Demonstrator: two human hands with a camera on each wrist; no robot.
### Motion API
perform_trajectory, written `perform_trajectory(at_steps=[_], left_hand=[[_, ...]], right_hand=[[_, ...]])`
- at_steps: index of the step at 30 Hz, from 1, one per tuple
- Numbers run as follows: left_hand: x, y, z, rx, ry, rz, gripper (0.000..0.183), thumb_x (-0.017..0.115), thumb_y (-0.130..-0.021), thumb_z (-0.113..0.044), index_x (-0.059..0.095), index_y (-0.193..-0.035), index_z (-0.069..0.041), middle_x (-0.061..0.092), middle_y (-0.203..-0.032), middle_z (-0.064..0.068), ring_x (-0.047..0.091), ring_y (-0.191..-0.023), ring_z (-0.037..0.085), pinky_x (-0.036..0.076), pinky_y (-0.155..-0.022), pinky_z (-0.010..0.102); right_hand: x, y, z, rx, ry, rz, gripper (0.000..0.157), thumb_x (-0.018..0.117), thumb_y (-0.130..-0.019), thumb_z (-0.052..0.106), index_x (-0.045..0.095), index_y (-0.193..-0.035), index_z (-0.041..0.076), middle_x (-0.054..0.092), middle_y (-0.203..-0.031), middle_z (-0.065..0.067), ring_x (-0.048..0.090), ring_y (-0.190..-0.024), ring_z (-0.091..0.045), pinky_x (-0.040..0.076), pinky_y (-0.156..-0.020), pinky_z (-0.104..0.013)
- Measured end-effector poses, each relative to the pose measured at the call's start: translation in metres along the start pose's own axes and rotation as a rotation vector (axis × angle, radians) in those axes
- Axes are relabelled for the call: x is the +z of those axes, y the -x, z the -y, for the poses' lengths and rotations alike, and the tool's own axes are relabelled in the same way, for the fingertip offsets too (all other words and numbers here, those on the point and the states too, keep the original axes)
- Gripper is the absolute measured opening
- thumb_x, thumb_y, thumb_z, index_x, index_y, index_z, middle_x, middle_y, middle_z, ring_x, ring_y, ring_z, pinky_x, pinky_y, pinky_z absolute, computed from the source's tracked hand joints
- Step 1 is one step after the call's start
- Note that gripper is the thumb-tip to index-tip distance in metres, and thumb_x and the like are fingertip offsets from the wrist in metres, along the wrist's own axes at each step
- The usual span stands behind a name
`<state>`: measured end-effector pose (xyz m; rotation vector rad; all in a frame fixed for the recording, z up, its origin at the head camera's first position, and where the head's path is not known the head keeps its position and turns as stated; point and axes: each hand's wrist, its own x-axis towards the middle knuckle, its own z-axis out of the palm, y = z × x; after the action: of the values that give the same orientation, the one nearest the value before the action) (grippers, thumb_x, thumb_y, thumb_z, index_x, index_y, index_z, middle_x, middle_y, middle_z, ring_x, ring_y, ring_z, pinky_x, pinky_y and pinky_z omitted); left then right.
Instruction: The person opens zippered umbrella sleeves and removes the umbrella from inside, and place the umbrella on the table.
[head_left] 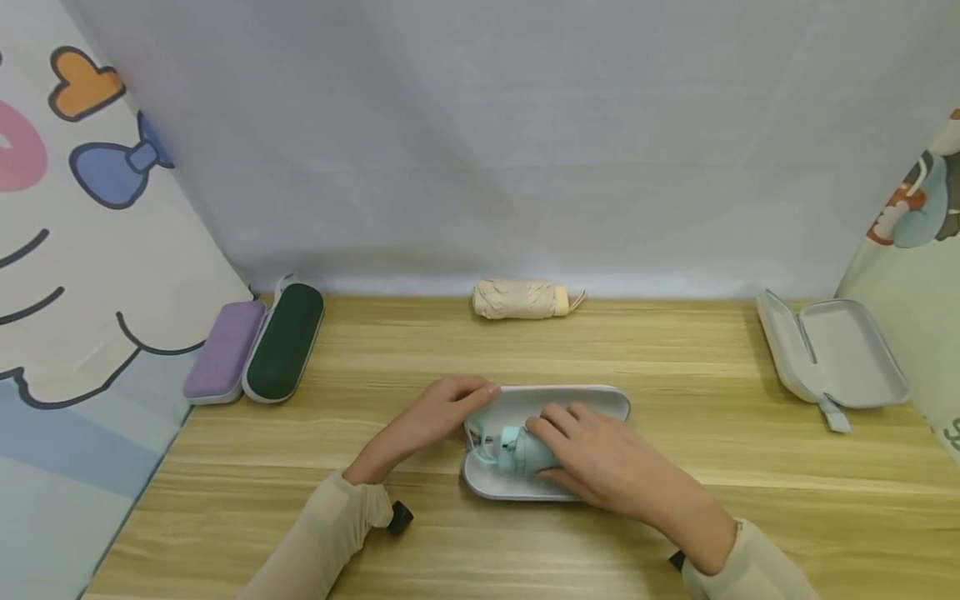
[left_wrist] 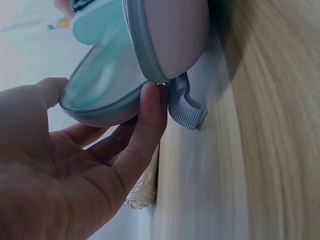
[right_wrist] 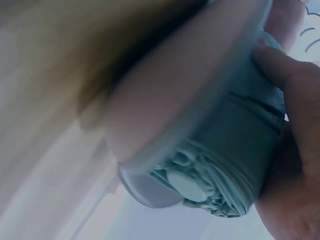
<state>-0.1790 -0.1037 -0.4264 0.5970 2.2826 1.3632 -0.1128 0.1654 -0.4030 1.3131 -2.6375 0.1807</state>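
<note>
Mint folding umbrella: between the two hands, over the near half of the open case; handle and cord loop point toward the left hand. My right wrist view shows the rolled canopy partly behind the case rim; whether it touches the bottom, I cannot tell.
Right hand: narrow, gripping the umbrella's canopy from above, fingers on the far side and thumb on the near.
Left hand: narrow, thumb and fingers pinching the left end of the case's far half; a fabric tab hangs just beside the index finger.
Zippered case: hinged open, one half far, one half near, its rim passing beneath the right hand.
Beige folding umbrella: beyond the case, near the back edge.
Left group: purple case beside dark green case, both by the left edge.
Right item: pale grey case, open, its strap toward me.
Wood-grain tabletop: I see broad stretches of wood between the zippered case and either side group; the back edge meets a pale cloth.
</note>
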Motion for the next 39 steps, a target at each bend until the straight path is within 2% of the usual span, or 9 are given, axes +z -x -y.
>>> perform_trajectory(at_steps=[6,11,15,21,25,28,32,36,39], left_hand=[[0.000,-0.001,0.001,-0.010,0.063,0.010,0.043,0.049,-0.110,-0.044,0.073,-0.119,-0.010,0.069,-0.099,0.011,0.067,-0.074,0.021,0.061,-0.068,0.038],[0.000,0.000,0.001,-0.015,0.082,0.019,0.042,0.050,-0.110,-0.045,0.073,-0.118,-0.011,0.070,-0.100,0.010,0.068,-0.078,0.019,0.061,-0.070,0.036],[0.000,0.000,0.002,-0.014,0.112,0.035,0.042,0.050,-0.110,-0.044,0.072,-0.120,-0.009,0.070,-0.103,0.011,0.069,-0.081,0.019,0.063,-0.072,0.037],[-0.002,0.000,0.002,0.019,0.023,0.023,0.042,0.048,-0.111,-0.043,0.073,-0.116,-0.008,0.071,-0.098,0.010,0.065,-0.081,0.018,0.057,-0.073,0.033],[-0.003,0.001,0.000,0.040,-0.023,0.033,0.041,0.049,-0.111,-0.040,0.072,-0.121,-0.008,0.072,-0.106,0.011,0.065,-0.089,0.020,0.055,-0.079,0.035],[-0.004,0.002,-0.001,0.042,-0.065,0.045,0.041,0.049,-0.111,-0.041,0.071,-0.130,-0.012,0.072,-0.120,0.007,0.065,-0.103,0.017,0.053,-0.091,0.037],[-0.006,0.004,-0.003,0.035,-0.080,0.086,0.039,0.051,-0.110,-0.040,0.069,-0.133,-0.015,0.070,-0.128,0.006,0.065,-0.108,0.016,0.054,-0.095,0.038],[-0.008,0.006,-0.004,0.032,-0.080,0.137,0.035,0.054,-0.109,-0.042,0.068,-0.128,-0.016,0.069,-0.125,0.005,0.065,-0.106,0.017,0.055,-0.093,0.039],[-0.009,0.008,-0.005,0.027,-0.114,0.173,0.039,0.055,-0.107,-0.047,0.066,-0.134,-0.020,0.068,-0.129,0.001,0.063,-0.114,0.015,0.053,-0.097,0.039]], right_hand=[[-0.015,-0.001,0.003,-0.019,-0.015,-0.038,0.050,0.083,-0.090,0.031,0.061,-0.131,0.014,0.064,-0.114,0.003,0.064,-0.098,-0.014,0.058,-0.086,-0.032],[-0.019,0.000,0.004,-0.030,-0.024,-0.057,0.048,0.085,-0.089,0.028,0.061,-0.128,0.015,0.060,-0.107,0.005,0.062,-0.087,-0.010,0.057,-0.078,-0.028],[-0.024,0.000,0.002,-0.021,-0.020,-0.068,0.048,0.084,-0.090,0.027,0.059,-0.129,0.016,0.059,-0.109,0.004,0.064,-0.088,-0.012,0.058,-0.078,-0.031],[-0.035,-0.002,-0.006,-0.013,0.027,-0.123,0.046,0.083,-0.090,0.024,0.060,-0.129,0.012,0.062,-0.112,-0.002,0.066,-0.090,-0.017,0.059,-0.079,-0.035],[-0.046,-0.002,-0.015,0.008,0.035,-0.153,0.047,0.083,-0.089,0.020,0.059,-0.128,0.010,0.062,-0.111,-0.004,0.063,-0.089,-0.018,0.057,-0.075,-0.034],[-0.054,-0.003,-0.024,0.029,0.048,-0.177,0.047,0.083,-0.088,0.017,0.059,-0.127,0.008,0.061,-0.112,-0.007,0.062,-0.089,-0.019,0.057,-0.074,-0.036],[-0.060,-0.004,-0.036,0.048,0.037,-0.210,0.049,0.085,-0.085,0.011,0.058,-0.126,0.004,0.061,-0.112,-0.009,0.063,-0.085,-0.023,0.057,-0.073,-0.039],[-0.064,-0.007,-0.049,0.049,0.021,-0.241,0.052,0.087,-0.082,0.005,0.057,-0.124,0.001,0.061,-0.109,-0.011,0.063,-0.079,-0.027,0.057,-0.069,-0.040],[-0.065,-0.010,-0.058,0.039,0.013,-0.251,0.051,0.087,-0.082,0.002,0.056,-0.123,0.000,0.061,-0.107,-0.012,0.063,-0.079,-0.028,0.057,-0.070,-0.042]])
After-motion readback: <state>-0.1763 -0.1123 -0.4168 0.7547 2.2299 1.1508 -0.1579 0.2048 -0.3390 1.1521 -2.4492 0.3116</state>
